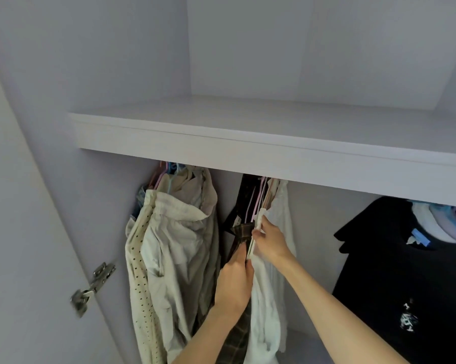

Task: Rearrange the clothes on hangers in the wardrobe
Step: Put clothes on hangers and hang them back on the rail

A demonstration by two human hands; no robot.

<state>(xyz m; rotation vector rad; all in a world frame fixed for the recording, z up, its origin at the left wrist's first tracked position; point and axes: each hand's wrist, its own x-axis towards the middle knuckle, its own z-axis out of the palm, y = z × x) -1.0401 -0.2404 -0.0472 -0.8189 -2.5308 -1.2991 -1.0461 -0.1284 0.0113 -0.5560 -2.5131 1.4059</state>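
Note:
Three bunches of clothes hang below a white shelf (248, 151); the rail is hidden behind it. At the left hang beige and cream garments (174, 245) on pink and blue hangers. In the middle hang a dark plaid garment (244, 231) and a white garment (267, 298) on pink hangers. My left hand (234, 282) grips the plaid garment at its edge. My right hand (270, 240) pinches the white garment's upper edge, right beside it. At the right hangs a black T-shirt (395, 271) with a small white print.
The open wardrobe door (24, 232) stands at the left with a metal hinge (93, 287). Pale clothes on hangers (437, 219) sit behind the black T-shirt. Gaps of bare back wall show between the bunches.

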